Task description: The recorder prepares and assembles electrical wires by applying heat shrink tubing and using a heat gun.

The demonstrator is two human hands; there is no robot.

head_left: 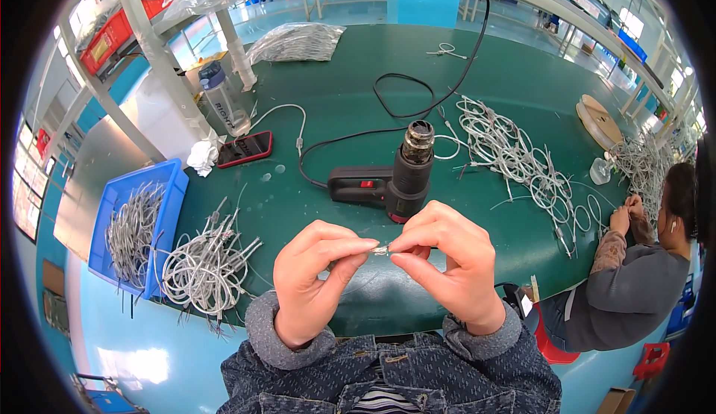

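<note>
Pinching one small cable end (381, 250) between left hand (313, 280) and right hand (447, 265), fingertips clamped on it, above table edge (358, 317). Judged mid-batch: bundle (209, 265) left, tangled pile (514, 153) right.

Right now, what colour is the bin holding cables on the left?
Blue: the bin shows clearly in the head view.

Single head-worn fisheye view, looking steeply down from close above onto green bench (335, 101); forearms entering from near edge, bench receding far, edges bent toward rim.
</note>
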